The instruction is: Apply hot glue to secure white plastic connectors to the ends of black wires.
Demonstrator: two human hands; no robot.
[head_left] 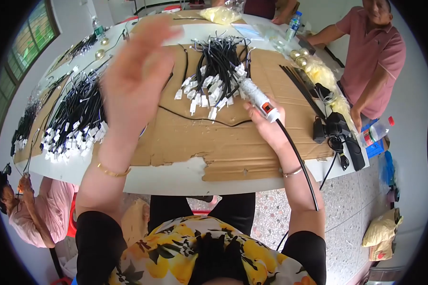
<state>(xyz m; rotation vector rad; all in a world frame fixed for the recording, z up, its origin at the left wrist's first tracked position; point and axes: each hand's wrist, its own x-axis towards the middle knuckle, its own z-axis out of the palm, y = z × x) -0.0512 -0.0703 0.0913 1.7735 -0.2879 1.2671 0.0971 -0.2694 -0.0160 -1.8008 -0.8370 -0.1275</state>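
Note:
My right hand [271, 126] is closed round a white, tube-shaped corded tool [257, 96] with an orange switch. Its black cord runs back along my forearm. The tool's front end points up and left, at the edge of a bundle of black cables [221, 57] with white plug connectors [214, 90]. My left hand [138, 71] is raised to the left of this bundle, smeared by motion, and its grip cannot be made out. A single black cable [204, 118] lies across the cardboard [176, 142] between my hands.
More black cables with white connectors [76, 137] are heaped at the left. Dark rods [303, 90], a black power adapter [335, 124] and a bottle [378, 131] are at the right. One person [378, 61] stands at the right; another [38, 209] sits at the lower left.

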